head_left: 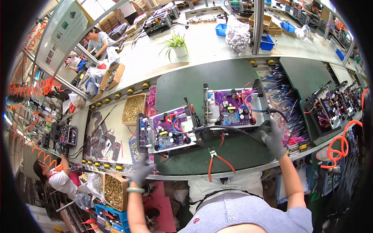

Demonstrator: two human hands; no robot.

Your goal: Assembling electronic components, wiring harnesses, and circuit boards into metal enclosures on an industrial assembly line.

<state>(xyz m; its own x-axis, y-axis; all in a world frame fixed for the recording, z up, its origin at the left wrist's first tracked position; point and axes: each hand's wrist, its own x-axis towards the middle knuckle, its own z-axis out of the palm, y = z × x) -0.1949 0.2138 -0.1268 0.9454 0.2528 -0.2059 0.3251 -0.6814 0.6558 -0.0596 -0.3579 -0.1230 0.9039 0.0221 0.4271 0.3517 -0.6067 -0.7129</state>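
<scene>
Two electronics units with purple circuit boards in black and metal frames sit side by side on the green work board (182, 165): the left unit (167, 130) and the right unit (235, 106). My left hand (143, 171), in a grey glove, hovers by the near left corner of the left unit, holding nothing, fingers apart and slightly blurred. A black cable (229, 127) runs from the left unit to my grey-gloved right hand (275, 140), whose fingers close on it beside the right unit. Orange-handled pliers (216, 161) lie open near the board's front edge.
A box of small brass-coloured parts (134, 108) stands left of the units. Bundles of coloured wires (278, 93) lie to the right, before another board with more units (338, 105). A potted plant (180, 49) stands beyond. A co-worker (62, 180) works at the left.
</scene>
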